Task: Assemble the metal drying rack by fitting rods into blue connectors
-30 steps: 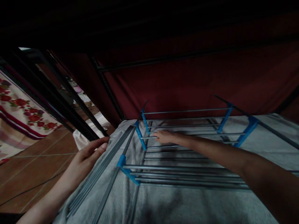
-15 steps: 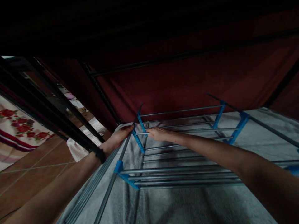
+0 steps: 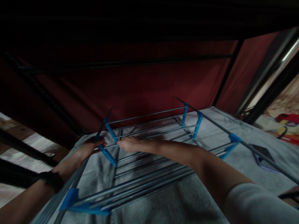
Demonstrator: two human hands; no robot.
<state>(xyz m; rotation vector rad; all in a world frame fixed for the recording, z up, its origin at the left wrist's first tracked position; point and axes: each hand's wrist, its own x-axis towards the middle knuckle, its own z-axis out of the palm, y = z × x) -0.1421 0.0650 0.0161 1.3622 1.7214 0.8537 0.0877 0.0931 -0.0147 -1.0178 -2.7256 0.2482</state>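
A rack of grey metal tubes [image 3: 149, 183] joined by blue plastic connectors lies on a grey cloth. At its left side, my left hand [image 3: 87, 148] is closed about a blue connector [image 3: 108, 155], with the fingertips over its upper end. Just to the right, my right hand [image 3: 129, 143] grips the end of a metal tube [image 3: 111, 146] beside that connector. Whether the tube end sits inside the connector is too dark to tell. Nearer to me, another blue connector [image 3: 73, 199] holds several tubes. More blue connectors [image 3: 198, 124] stand along the right side pole.
Loose tubes [image 3: 50, 202] lie along the left edge of the grey cloth [image 3: 187, 202]. A dark flat device [image 3: 263, 155] rests on the right, behind a long pole. Dark red fabric [image 3: 149, 87] and black frame bars [image 3: 226, 74] close off the back.
My view has turned to the right, bringing the flat device and the right side into sight. My left fingers now reach further over the connector. The right hand still grips the tube.
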